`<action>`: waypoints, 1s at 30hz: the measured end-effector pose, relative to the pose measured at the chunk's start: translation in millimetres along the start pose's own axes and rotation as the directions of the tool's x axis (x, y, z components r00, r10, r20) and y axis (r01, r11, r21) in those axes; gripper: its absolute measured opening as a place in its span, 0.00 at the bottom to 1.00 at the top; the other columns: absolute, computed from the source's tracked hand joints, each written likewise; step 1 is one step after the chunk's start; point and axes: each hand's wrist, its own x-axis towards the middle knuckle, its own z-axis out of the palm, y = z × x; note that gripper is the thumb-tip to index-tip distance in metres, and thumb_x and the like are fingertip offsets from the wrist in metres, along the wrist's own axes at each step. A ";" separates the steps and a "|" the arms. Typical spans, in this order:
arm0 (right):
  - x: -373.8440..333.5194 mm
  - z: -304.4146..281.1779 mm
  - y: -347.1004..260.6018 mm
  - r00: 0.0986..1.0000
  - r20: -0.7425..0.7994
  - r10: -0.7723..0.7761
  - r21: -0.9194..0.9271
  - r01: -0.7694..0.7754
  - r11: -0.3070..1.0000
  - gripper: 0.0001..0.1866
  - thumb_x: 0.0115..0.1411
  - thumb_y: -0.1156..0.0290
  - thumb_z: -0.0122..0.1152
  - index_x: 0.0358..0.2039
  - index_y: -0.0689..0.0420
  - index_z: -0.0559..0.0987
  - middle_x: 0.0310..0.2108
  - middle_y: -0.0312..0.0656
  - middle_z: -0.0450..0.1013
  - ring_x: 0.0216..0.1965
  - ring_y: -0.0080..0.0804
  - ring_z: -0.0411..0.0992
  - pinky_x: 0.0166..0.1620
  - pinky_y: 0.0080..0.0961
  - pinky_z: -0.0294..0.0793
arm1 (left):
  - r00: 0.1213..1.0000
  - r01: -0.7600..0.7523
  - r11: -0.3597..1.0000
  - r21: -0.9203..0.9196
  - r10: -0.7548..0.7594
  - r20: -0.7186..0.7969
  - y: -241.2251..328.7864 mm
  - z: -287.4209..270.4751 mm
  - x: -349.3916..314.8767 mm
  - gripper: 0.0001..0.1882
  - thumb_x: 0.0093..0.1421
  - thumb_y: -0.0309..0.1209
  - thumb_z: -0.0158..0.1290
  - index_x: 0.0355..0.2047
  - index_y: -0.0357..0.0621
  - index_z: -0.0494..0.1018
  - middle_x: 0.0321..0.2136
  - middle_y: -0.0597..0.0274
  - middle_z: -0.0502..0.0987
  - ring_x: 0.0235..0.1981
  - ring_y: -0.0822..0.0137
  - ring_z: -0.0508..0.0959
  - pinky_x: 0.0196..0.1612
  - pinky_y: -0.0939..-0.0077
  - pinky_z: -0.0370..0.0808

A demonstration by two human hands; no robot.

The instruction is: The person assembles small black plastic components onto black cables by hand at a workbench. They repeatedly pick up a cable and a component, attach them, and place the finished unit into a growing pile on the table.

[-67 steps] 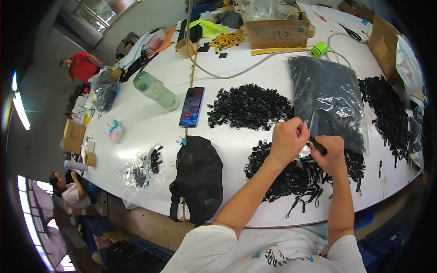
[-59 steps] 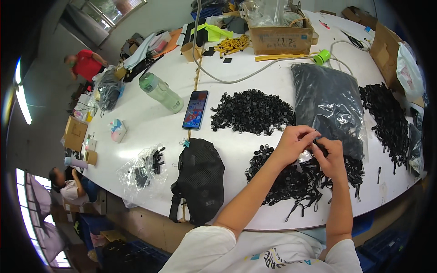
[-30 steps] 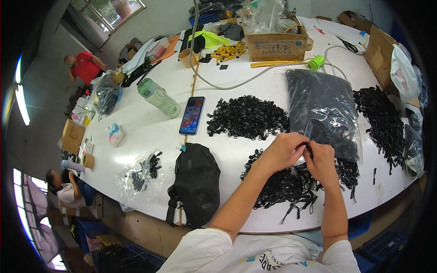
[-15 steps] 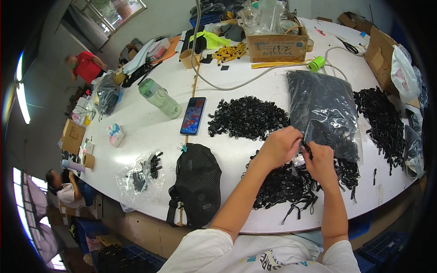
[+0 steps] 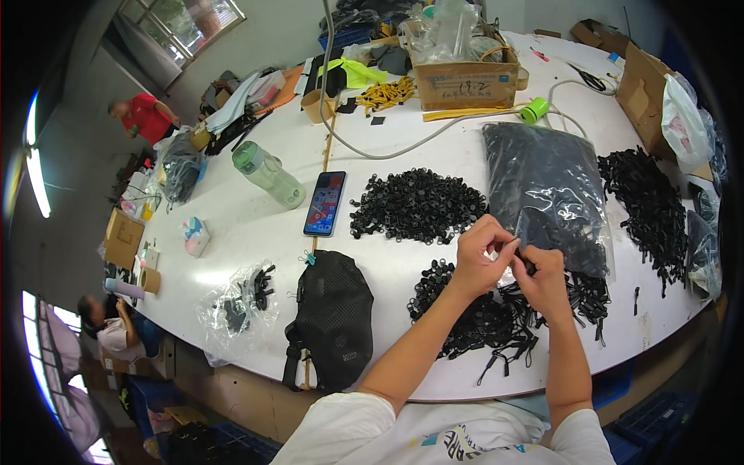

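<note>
My left hand [image 5: 484,254] and my right hand [image 5: 542,280] are both closed and nearly touch, just in front of a clear plastic bag [image 5: 542,174] full of black material. Between my right fingers a small black piece [image 5: 528,266] shows, mostly covered by them. The left thumb and fingertips pinch together, and what they hold is too small to make out. Under my wrists lies a heap of black looped cord pulls [image 5: 484,329]. Farther off is a heap of small black plastic parts [image 5: 418,205].
Another heap of black pieces [image 5: 647,213] lies at the right. A phone [image 5: 324,203], a green bottle [image 5: 267,174] and a black mesh bag [image 5: 335,318] are to the left. A cardboard box [image 5: 465,84] stands at the back, near a grey cable [image 5: 387,155]. Two other people are off at the left.
My left hand has shifted slightly, its fingertips now lower and nearer the right hand. My right hand has turned a little, fingers more curled. The heaps look unchanged.
</note>
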 end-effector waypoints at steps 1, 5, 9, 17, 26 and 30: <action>0.5 -1.6 -2.1 1.000 0.028 0.015 0.017 -0.015 1.000 0.10 0.51 0.76 0.60 0.18 0.63 0.70 0.13 0.48 0.65 0.13 0.43 0.65 0.21 0.33 0.62 | 0.998 -0.054 0.993 0.102 0.059 -0.039 -0.3 -0.5 -0.8 0.06 0.49 0.18 0.60 0.24 0.38 0.73 0.23 0.65 0.71 0.21 0.77 0.68 0.22 0.86 0.61; 1.4 -1.3 1.5 0.996 0.083 -0.028 0.080 0.021 0.997 0.09 0.51 0.75 0.60 0.18 0.62 0.70 0.13 0.47 0.65 0.13 0.43 0.65 0.21 0.33 0.61 | 0.950 -0.311 0.917 0.252 0.289 0.120 -7.2 -12.8 5.7 0.05 0.49 0.18 0.59 0.25 0.38 0.74 0.23 0.60 0.74 0.21 0.68 0.73 0.24 0.79 0.66; -1.9 1.1 8.3 0.978 0.085 -0.188 -0.109 0.197 0.974 0.08 0.51 0.73 0.61 0.21 0.60 0.72 0.15 0.44 0.66 0.16 0.41 0.68 0.22 0.33 0.62 | 0.953 -0.170 0.972 0.161 0.121 0.277 -2.9 -26.9 8.6 0.03 0.53 0.23 0.57 0.25 0.37 0.73 0.22 0.57 0.74 0.21 0.62 0.74 0.25 0.72 0.69; -0.5 3.5 18.8 0.919 0.246 -0.309 -0.085 0.338 0.937 0.06 0.55 0.67 0.58 0.25 0.54 0.74 0.16 0.38 0.67 0.18 0.41 0.67 0.25 0.37 0.63 | 0.906 -0.373 0.875 0.309 0.272 0.323 -24.5 -50.7 -4.5 0.07 0.59 0.28 0.50 0.28 0.40 0.77 0.22 0.52 0.74 0.26 0.59 0.74 0.32 0.65 0.68; -0.5 -10.9 33.4 0.941 0.013 -0.339 0.350 0.314 0.883 0.09 0.56 0.68 0.58 0.24 0.59 0.75 0.13 0.42 0.67 0.14 0.40 0.65 0.21 0.32 0.65 | 0.933 -0.007 0.973 0.229 -0.076 0.352 -2.6 -40.7 11.9 0.19 0.65 0.32 0.46 0.18 0.34 0.66 0.14 0.64 0.66 0.16 0.75 0.65 0.19 0.79 0.59; 1.3 -37.8 43.8 0.850 -0.386 0.357 0.879 0.222 0.421 0.13 0.59 0.63 0.53 0.22 0.58 0.74 0.13 0.34 0.65 0.10 0.23 0.60 0.15 0.23 0.60 | 0.968 0.016 0.990 0.137 -0.050 0.244 -8.7 -49.8 11.8 0.22 0.67 0.40 0.45 0.21 0.36 0.68 0.16 0.64 0.68 0.17 0.77 0.66 0.21 0.83 0.60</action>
